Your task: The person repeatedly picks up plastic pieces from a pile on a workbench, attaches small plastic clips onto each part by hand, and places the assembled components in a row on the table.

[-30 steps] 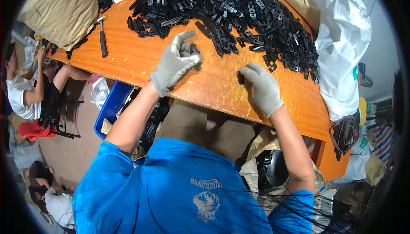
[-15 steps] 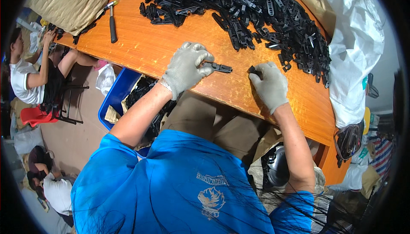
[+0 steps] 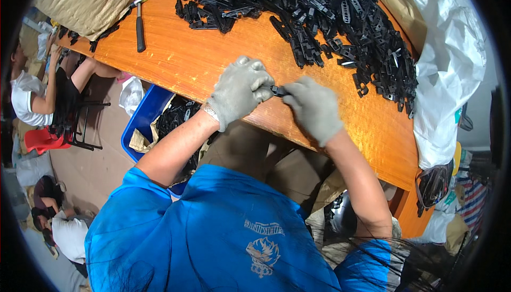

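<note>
Both hands wear grey gloves and meet over the near edge of the wooden table. My left hand is closed around a black plastic part; only its end shows past the fingers. From the other side, my right hand is closed with its fingertips against that end. The small black piece in the right fingers is mostly covered, so I cannot tell whether it is joined to the part. Beyond both hands, a large pile of black plastic parts covers the far side of the table.
A hammer lies at the far left of the table, near a tan sack. Below the left edge stands a blue bin holding black parts. A white sack hangs at the right. Other people sit at the left.
My right hand has moved left, bringing its small black piece up to the part in my left hand. The left hand has stayed nearly in place.
</note>
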`<state>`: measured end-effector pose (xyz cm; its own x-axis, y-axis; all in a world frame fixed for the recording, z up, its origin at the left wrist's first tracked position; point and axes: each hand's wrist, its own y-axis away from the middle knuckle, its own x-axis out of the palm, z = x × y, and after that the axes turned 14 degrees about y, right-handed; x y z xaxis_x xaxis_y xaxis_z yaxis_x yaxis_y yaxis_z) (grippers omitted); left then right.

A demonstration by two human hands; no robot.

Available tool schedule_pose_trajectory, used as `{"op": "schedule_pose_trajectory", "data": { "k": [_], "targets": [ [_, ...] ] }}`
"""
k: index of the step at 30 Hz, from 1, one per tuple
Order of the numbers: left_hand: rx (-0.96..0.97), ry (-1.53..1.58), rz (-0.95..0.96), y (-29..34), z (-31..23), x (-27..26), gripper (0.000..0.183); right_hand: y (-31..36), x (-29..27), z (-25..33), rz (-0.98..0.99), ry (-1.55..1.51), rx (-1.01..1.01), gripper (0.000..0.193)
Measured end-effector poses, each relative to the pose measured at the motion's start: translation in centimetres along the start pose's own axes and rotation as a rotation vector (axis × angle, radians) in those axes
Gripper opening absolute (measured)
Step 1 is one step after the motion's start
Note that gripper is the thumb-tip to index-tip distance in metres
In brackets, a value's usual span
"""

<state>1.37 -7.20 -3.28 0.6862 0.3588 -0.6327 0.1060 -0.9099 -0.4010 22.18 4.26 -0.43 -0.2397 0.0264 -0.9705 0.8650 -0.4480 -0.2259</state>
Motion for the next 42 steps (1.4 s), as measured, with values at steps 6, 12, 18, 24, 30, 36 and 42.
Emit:
{"op": "schedule_pose_trajectory", "data": {
  "k": [6,12,18,24,30,36,42],
  "targets": [
    [-0.031,-0.042,0.097,1.0,0.1,-2.1,0.017,-2.0,0.7,1.2,0.086,0.082,-0.098,0.018],
    [-0.334,0.258,0.472,3.8,0.3,-13.7,0.030,2.3,-2.4,-2.1,0.021,-0.132,0.033,0.019],
    [-0.004,-0.034,0.157,-2.7,-0.7,-4.2,0.039,6.3,-4.9,-11.6,-0.119,0.227,0.341,0.028],
    [-0.122,-0.128,0.033,-8.8,-2.1,3.8,0.042,6.7,-3.5,-13.8,0.070,0.311,0.262,0.034],
    [-0.172,-0.147,0.043,-8.7,-2.7,4.2,0.022,5.8,-3.3,-12.6,0.030,0.132,0.266,0.014],
    [-0.085,-0.025,0.107,-4.9,-2.0,2.9,0.014,4.3,-1.9,-6.2,0.150,-0.766,0.622,0.013],
    [0.089,0.038,0.106,-3.0,-1.3,2.0,0.027,2.7,-1.3,-6.8,0.074,-0.277,0.112,0.018]
  ]
}}
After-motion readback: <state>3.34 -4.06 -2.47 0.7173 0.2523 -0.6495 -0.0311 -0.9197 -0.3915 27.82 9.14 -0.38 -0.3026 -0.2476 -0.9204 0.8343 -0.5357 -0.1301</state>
